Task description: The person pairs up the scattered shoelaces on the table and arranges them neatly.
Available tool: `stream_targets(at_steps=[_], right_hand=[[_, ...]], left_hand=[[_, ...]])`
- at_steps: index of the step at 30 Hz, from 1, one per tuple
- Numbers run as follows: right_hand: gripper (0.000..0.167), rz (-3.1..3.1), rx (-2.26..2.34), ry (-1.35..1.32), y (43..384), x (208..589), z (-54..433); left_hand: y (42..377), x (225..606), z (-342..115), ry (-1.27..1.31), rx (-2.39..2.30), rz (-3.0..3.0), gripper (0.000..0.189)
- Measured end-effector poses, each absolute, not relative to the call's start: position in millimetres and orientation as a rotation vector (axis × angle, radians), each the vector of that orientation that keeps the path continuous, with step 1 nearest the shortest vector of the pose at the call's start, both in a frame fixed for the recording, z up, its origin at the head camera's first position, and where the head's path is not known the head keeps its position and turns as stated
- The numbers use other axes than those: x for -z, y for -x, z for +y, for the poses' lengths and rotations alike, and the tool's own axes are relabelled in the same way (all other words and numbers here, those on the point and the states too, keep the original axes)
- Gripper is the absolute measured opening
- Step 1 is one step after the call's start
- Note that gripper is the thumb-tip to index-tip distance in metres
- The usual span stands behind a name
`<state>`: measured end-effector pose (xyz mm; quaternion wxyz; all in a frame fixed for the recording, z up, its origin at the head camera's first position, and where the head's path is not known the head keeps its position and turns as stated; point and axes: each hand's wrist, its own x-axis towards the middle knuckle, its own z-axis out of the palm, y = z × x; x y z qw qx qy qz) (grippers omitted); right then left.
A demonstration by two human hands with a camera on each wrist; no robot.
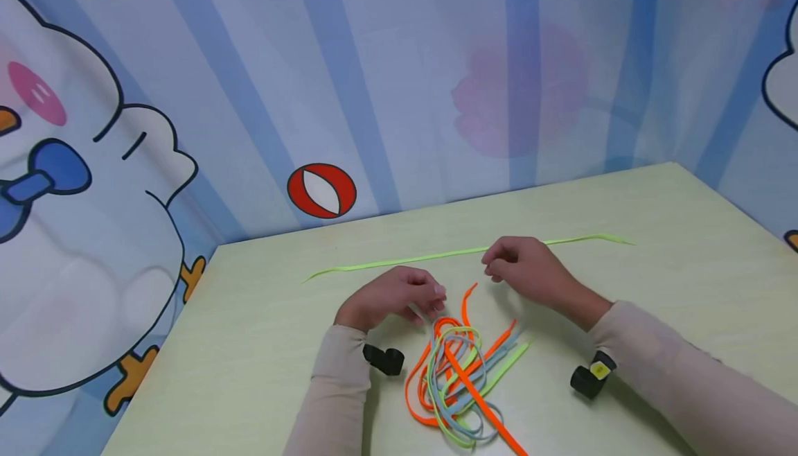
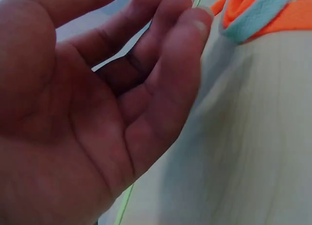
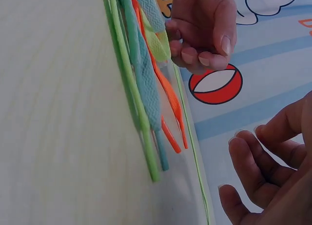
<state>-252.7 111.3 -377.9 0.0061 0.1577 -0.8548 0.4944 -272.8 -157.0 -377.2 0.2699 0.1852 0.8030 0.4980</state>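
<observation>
A tangled pile of flat shoelaces lies on the table, with orange (image 1: 486,400), light blue (image 1: 499,353) and yellow-green (image 1: 514,360) laces looped over each other. Beyond the pile, one yellow-green shoelace (image 1: 405,260) is stretched out nearly straight across the table. My left hand (image 1: 399,296) hovers at the pile's upper left with fingers loosely bent; its palm (image 2: 73,117) shows nothing held. My right hand (image 1: 526,269) is over the straight lace, covering part of it in the head view. In the right wrist view its fingers (image 3: 248,161) are loosely curled around nothing.
The pale wooden table (image 1: 249,345) backs onto a blue striped printed cloth (image 1: 424,95) with cartoon figures and a red ball picture (image 1: 321,190). Small black cameras (image 1: 384,360) are strapped at both wrists, over beige sleeves (image 1: 673,366).
</observation>
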Motion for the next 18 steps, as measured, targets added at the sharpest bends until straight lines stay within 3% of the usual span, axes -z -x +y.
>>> stream_targets(at_steps=[7,18], right_hand=[[0.02,-2.635,-1.782,-0.512,252,378,109],[0.018,-2.666,-1.681,-0.545,251,381,108]], left_hand=[[264,368,-136,-0.655,-1.226,2.16,0.021],[249,361,-104,-0.769,-1.015,2.232,0.015]])
